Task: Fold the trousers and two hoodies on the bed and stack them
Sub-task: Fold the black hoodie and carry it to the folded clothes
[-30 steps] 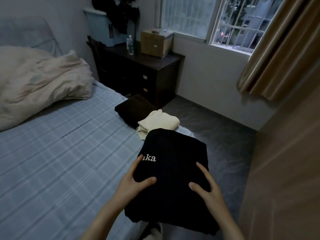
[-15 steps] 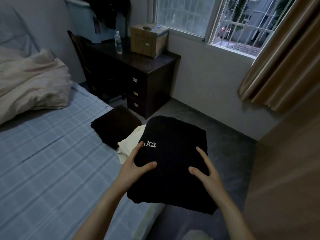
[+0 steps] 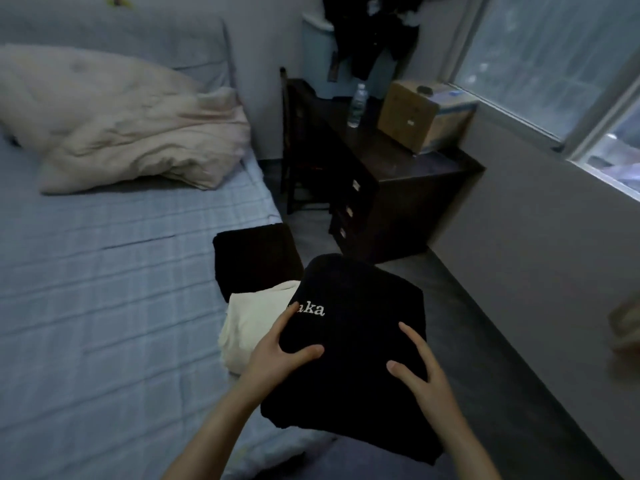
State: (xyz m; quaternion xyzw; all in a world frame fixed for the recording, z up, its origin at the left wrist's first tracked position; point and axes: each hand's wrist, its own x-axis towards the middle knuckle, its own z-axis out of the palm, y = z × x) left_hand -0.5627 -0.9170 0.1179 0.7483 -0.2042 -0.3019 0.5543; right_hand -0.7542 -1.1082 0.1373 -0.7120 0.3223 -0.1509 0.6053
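A folded black hoodie (image 3: 356, 337) with white lettering is held up in both hands, over the bed's right edge. My left hand (image 3: 277, 358) grips its left side, thumb on top and fingers underneath. My right hand (image 3: 420, 372) grips its right side the same way. Under its left part lies a folded cream hoodie (image 3: 252, 323) on the bed. Just beyond that lie the folded dark trousers (image 3: 254, 263), near the mattress edge.
The bed (image 3: 104, 289) has a blue checked sheet, with a crumpled beige duvet (image 3: 131, 133) at its head. A dark desk (image 3: 381, 188) with a water bottle (image 3: 356, 105) and a cardboard box (image 3: 412, 116) stands beyond the bed. Grey floor (image 3: 485, 341) lies to the right.
The black hoodie has been carried forward in both hands and now overlaps the cream hoodie. The view has swung left, and the grip looks unchanged.
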